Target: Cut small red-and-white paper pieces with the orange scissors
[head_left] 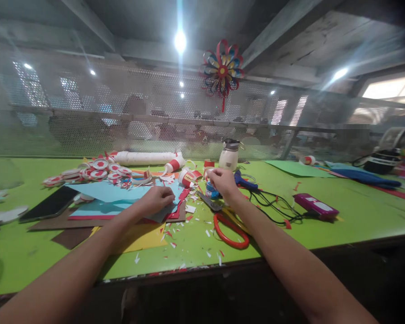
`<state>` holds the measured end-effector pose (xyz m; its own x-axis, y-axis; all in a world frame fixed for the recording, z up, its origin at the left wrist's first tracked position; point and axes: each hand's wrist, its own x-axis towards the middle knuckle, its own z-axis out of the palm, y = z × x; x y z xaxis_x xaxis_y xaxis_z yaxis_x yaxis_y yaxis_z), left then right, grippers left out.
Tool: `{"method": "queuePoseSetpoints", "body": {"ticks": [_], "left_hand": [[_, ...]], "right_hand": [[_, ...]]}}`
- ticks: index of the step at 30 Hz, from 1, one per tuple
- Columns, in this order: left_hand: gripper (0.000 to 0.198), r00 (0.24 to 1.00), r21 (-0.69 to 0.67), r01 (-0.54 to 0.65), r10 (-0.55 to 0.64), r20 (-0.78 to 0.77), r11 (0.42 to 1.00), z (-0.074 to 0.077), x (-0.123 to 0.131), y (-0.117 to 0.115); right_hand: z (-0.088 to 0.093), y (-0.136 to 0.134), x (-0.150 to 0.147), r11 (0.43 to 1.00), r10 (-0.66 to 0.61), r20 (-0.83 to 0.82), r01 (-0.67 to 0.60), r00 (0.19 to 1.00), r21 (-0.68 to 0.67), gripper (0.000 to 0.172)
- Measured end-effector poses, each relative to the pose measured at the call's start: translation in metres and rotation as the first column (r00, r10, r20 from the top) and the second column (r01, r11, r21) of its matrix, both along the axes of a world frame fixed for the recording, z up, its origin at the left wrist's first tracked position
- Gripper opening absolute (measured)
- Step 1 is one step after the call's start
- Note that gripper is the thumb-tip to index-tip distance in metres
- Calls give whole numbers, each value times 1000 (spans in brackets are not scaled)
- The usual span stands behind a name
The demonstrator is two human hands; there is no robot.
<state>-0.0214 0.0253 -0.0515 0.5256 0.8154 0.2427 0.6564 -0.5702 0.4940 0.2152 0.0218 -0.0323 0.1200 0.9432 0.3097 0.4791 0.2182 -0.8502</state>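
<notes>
My left hand (157,200) rests over light blue paper (104,192), its fingers loosely curled together; whatever might lie under them is hidden. My right hand (222,182) has its fingertips pinched together above a small blue jar (212,191). What sits in that pinch is too small to make out. Just beyond the left hand's fingers lies a red and white paper cup (186,178). Scissors with red and yellow handles (231,231) lie below my right wrist, blades pointing away to the left. A blue glue gun (245,181) lies right of that wrist.
Red and white paper discs (99,164) pile up at the left, near a white tube (145,158). A black phone (52,204) lies beside the papers. A beige jug (228,155) stands behind. Black cables lead to a purple box (315,207). Paper scraps litter the green table (351,189).
</notes>
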Motion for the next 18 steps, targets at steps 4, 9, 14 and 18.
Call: {"method": "queuePoseSetpoints", "body": {"ticks": [4,9,14,18], "left_hand": [[29,997,-20,47,-48,-67,999,1,0,-1],[29,989,-23,93,-95,-111,995,3,0,-5],[28,977,-6,130,-130,-169,991,6,2,-11],[28,974,-28,148,-151,-169,989,7,0,-12]], "right_hand": [[0,4,4,998,-69,-97,69,993,-4,28],[18,1,2,995,-100,-140,99,985,-13,28],[56,0,3,995,-94,-87,96,992,14,28],[68,2,8,995,-98,10,97,995,31,28]]}}
